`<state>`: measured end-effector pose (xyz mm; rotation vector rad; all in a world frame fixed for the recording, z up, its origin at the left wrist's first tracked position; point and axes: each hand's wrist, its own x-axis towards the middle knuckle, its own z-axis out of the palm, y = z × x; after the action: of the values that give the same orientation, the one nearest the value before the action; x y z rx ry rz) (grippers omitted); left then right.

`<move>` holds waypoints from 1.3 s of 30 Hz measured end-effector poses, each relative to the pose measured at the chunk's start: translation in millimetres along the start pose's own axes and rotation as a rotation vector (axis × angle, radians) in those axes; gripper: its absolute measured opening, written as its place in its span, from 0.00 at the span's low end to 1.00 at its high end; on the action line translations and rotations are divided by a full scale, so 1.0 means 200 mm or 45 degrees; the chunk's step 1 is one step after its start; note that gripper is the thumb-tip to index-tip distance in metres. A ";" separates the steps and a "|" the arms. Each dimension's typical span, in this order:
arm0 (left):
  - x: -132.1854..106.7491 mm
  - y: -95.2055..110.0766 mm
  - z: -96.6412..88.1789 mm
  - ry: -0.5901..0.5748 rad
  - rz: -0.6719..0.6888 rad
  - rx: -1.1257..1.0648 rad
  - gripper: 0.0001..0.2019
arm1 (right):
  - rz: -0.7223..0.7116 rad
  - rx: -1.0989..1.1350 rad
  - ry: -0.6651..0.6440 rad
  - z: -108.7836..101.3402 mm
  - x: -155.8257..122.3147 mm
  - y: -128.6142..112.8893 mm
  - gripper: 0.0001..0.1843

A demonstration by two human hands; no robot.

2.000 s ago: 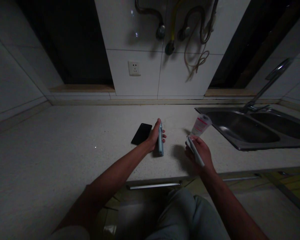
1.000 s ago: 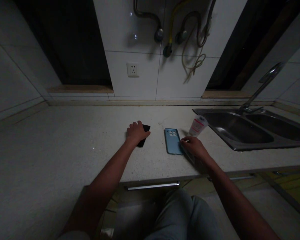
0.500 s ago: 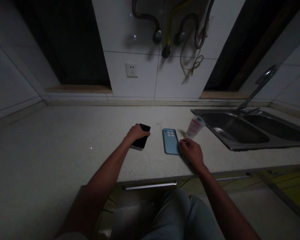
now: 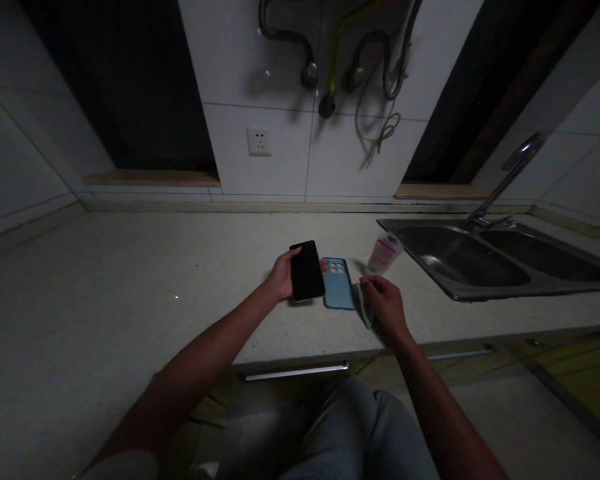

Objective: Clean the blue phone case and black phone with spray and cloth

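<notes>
My left hand (image 4: 281,275) grips a black phone (image 4: 307,271) by its edges and holds it a little above the pale countertop (image 4: 130,280), screen towards me. Just right of it a blue phone case (image 4: 338,283) lies flat on the counter, camera cut-outs at its far end. My right hand (image 4: 384,303) rests on the counter beside the case, fingers curled round a folded white cloth or wipe (image 4: 365,311). A small white bottle with a pink label (image 4: 384,253) stands behind my right hand.
A steel double sink (image 4: 480,257) with a tap (image 4: 505,177) fills the right of the counter. A wall socket (image 4: 259,141) and hanging hoses (image 4: 340,60) are on the tiled back wall. The counter's front edge has a drawer handle (image 4: 293,370) below; my knees are underneath.
My left hand set down the blue case, reached to the black phone and has lifted it towards the case. My right hand dropped to the counter beside the case, still holding the white cloth.
</notes>
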<state>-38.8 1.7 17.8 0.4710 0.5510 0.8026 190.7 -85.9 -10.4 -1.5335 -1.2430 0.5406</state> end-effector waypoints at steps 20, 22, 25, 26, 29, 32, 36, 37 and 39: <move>0.05 -0.08 -0.03 -0.333 -0.193 -0.118 0.45 | -0.168 0.340 -0.014 0.20 0.18 -0.24 0.21; 0.06 -0.09 -0.04 -0.341 -0.198 -0.109 0.44 | -0.214 0.368 0.015 0.26 0.22 -0.30 0.20; 0.05 -0.08 -0.03 -0.320 -0.197 -0.093 0.44 | -0.260 0.341 0.039 0.30 0.28 -0.37 0.20; 0.05 -0.08 -0.03 -0.308 -0.196 -0.091 0.44 | -0.298 0.283 0.039 0.30 0.29 -0.38 0.20; 0.04 -0.08 -0.02 -0.288 -0.192 -0.096 0.43 | -0.405 0.005 -0.070 0.23 0.26 -0.37 0.20; 0.04 -0.08 -0.02 -0.291 -0.186 -0.109 0.43 | -0.425 -0.280 -0.284 0.11 0.15 -0.28 0.20; 0.04 -0.08 -0.01 -0.274 -0.209 -0.131 0.42 | -0.465 -0.495 -0.514 -0.05 -0.01 -0.11 0.21; 0.04 -0.07 -0.01 -0.267 -0.210 -0.132 0.42 | -0.478 -0.510 -0.568 -0.07 -0.04 -0.07 0.21; 0.04 -0.07 -0.01 -0.246 -0.206 -0.128 0.41 | -0.513 -0.510 -0.613 -0.11 -0.07 0.00 0.19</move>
<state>-28.3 -1.2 5.2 0.4011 0.3623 0.6189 203.3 -108.9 -5.7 -1.4535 -2.0773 0.4196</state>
